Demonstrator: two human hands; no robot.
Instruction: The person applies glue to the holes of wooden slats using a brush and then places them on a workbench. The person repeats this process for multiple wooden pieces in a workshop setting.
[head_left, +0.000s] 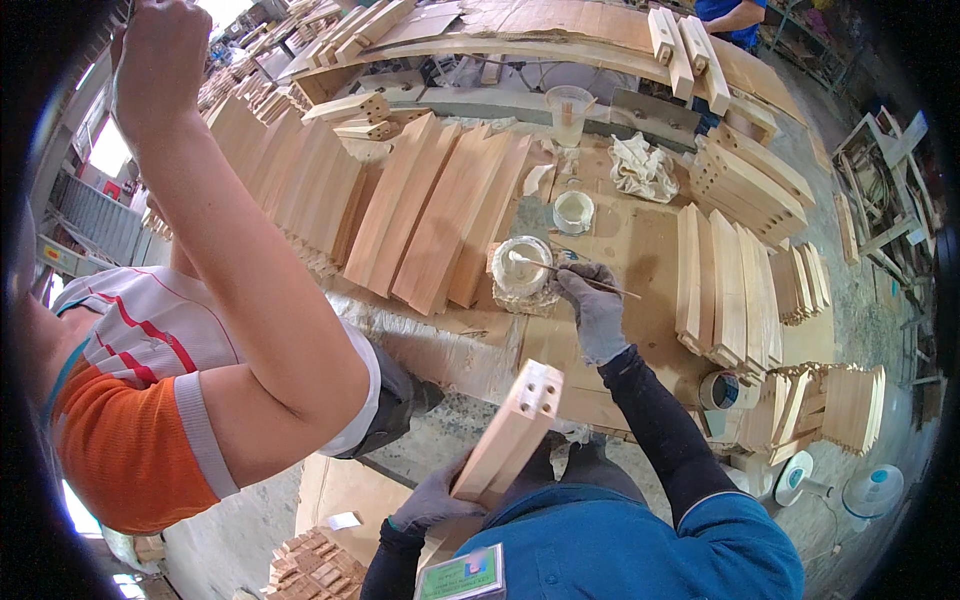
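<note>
My left hand [437, 502], in a grey glove, is closed around the lower part of pale wooden bars [508, 432], which look like two held side by side. Their upper end shows several drilled holes and tilts up to the right, in front of my body. Over the table, my gloved right hand [592, 310] pinches a thin stick [612, 287]. The stick's tip, coated in white, reaches into a tub of white paste [523, 262] that looks like glue. A smaller white-rimmed pot [573, 212] stands just behind this tub.
Rows of wooden boards [440, 215] lie left of the tub, with more wooden pieces [730, 285] at the right. A crumpled cloth [643, 168] and a clear plastic cup [570, 112] are farther back. Another person's raised arm [240, 260] fills the left side.
</note>
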